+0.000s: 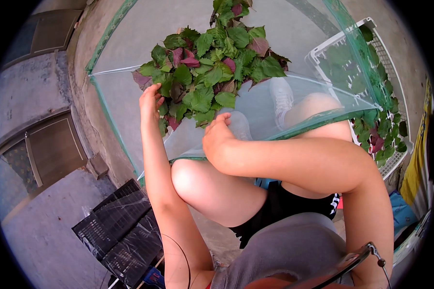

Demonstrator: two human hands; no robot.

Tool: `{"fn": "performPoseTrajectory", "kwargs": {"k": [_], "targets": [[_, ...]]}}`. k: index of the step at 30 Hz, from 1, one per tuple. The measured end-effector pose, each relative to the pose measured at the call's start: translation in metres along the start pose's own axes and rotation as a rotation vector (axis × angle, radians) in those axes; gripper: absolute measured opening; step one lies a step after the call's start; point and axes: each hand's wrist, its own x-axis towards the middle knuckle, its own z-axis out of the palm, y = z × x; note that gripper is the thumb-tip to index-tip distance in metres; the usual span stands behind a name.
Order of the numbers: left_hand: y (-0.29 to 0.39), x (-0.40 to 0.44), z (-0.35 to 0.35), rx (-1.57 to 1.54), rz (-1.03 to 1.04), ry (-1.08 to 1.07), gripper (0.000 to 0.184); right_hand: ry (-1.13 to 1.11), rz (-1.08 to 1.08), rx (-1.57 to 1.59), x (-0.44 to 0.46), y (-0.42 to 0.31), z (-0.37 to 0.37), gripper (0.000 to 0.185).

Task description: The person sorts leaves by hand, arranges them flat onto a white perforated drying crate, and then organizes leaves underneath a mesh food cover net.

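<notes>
A heap of green and purple perilla-like leaves [202, 72] lies on a pale mesh net [125, 89] with green trim, spread in front of my knees. My left hand [152, 102] is at the left edge of the heap, fingers loosely bent and apart, with the fingertips against the outer leaves. Just below the heap, my right hand [218, 136] is over the near part of the net, its back towards me and fingers loosely curved. Its palm side is hidden, and no leaf shows in it.
To the right, a white plastic crate [398, 79] holds more leaves, partly behind the net's edge. Black plastic crates [125, 226] are at the lower left. Brown-framed panels [55, 147] are set in the grey surface at left. A yellow cloth [414, 168] hangs at far right.
</notes>
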Motion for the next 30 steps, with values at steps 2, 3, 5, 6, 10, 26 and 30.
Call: {"fn": "performPoseTrajectory", "kwargs": {"k": [2, 3, 5, 6, 10, 26, 30], "targets": [[-0.003, 0.003, -0.012, 0.231, 0.088, 0.043, 0.014, 0.003, 0.004, 0.000, -0.001, 0.000, 0.000, 0.050], [0.001, -0.003, -0.012, 0.094, 0.115, 0.030, 0.012, 0.005, -0.002, -0.001, -0.002, 0.001, 0.000, 0.049], [0.005, -0.016, -0.011, 0.021, 0.145, 0.055, 0.012, 0.006, -0.009, -0.001, -0.002, 0.000, 0.000, 0.049], [0.005, -0.017, -0.012, 0.021, 0.145, 0.056, 0.012, 0.004, -0.005, -0.023, -0.001, -0.001, 0.000, 0.047], [0.016, -0.035, -0.006, 0.222, 0.294, 0.065, 0.013, -0.020, -0.019, -0.052, 0.000, 0.000, -0.001, 0.044], [0.051, -0.088, 0.034, 0.072, 0.725, -0.595, 0.013, 0.886, 0.447, 0.099, -0.021, 0.060, -0.031, 0.019], [0.062, -0.098, 0.061, -0.312, 0.610, -0.424, 0.025, 1.295, 0.385, 0.425, -0.036, 0.103, -0.036, 0.005]]}}
